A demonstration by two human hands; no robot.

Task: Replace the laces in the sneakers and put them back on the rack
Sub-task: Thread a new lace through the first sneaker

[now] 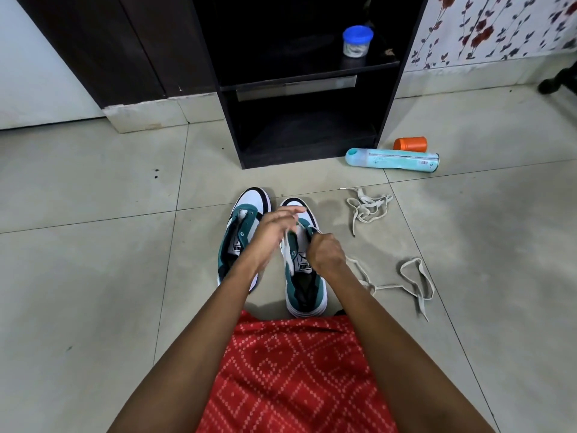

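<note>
1. Red patterned cloth [290, 370] covers the lap. Just beyond it the right sneaker [304, 295] stands on the floor [93, 276], its toe pointing at the rack [309, 126].
2. Of the hands, the right hand [324, 253] is clenched, pinching the lace [415, 285] at an eyelet. The left hand [274, 229] is blurred over the tongue, so I cannot tell its grip.
3. The sneaker is teal and white. The lace tail trails right.

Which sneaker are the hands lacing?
The sneaker on the right, nearer the loose lace: the right hand grips the trailing lace at its eyelets, the left hand hovers above. The other sneaker stands alongside.
</note>
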